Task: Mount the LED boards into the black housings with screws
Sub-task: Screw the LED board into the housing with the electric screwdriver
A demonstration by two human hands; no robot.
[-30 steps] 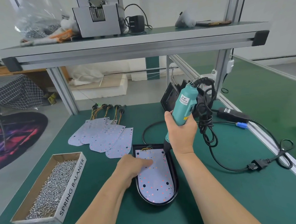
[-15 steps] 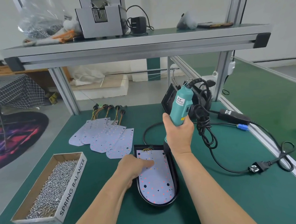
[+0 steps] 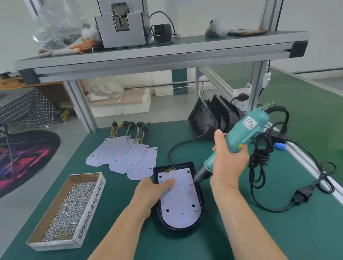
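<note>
**Left of bench.** A cardboard box lettered "SPRING BALANCER" sits on the green table. It holds a deep layer of loose silver screws. Beyond it and to its right, the spare boards lie flat in an overlapping fan. Their coloured wires trail toward the far edge of the table.

**Left hand**. It lies palm down across the left rim of the housing. The fingers are stretched onto the upper left part of the LED board and press on it. It grasps nothing.

**Centre.** The black housing lies flat on the table, with its rounded end toward the person and its square end away. The LED board is seated inside it, white face up. A short bunch of wires shows at the board's far end, within the housing wall.

**Tool.** The screwdriver is a teal powered type and is held tilted, its upper end leaning up and to the right. The bit comes down at the right edge of the LED board, about level with the left fingertips. Whether a screw sits under the bit cannot be told.

**Right hand**. It is clasped round the lower body of the screwdriver, with the thumb on the near side.

**Right of bench.** The empty housings stand on edge behind the tool, leaning one against another. A bundled black cord hangs from the top of the screwdriver. It loops over the table and ends in a plug lying near the right rail.
</note>
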